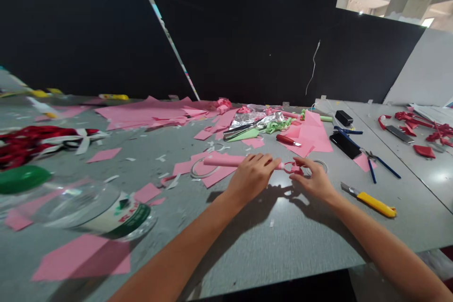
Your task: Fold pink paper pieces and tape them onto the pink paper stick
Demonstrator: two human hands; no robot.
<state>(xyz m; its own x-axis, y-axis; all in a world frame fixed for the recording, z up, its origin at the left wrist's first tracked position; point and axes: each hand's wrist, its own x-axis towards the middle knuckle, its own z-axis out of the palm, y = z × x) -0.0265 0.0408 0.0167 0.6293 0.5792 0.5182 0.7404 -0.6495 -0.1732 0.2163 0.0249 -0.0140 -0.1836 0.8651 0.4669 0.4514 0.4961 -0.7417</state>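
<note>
My left hand (253, 174) is wrapped over a pink rolled paper tube (222, 160) held just above the table, its free end pointing left. At the tube's right end is a small pink-red loop (292, 166) with a reddish piece, which looks like ribbon. The fingers of my right hand (311, 179) pinch that reddish piece. Behind my right hand lies a pale wire ring (321, 165), partly hidden. Another wire ring (198, 170) rests on pink paper left of my left hand.
A yellow utility knife (377, 204), pliers (384, 165) and a dark phone (345, 145) lie to the right. Scissors (240, 130), a red-handled knife (287, 139) and pink paper scraps (145, 113) are further back. A clear plastic bottle (88, 207) lies at left. A black partition (230, 33) stands behind.
</note>
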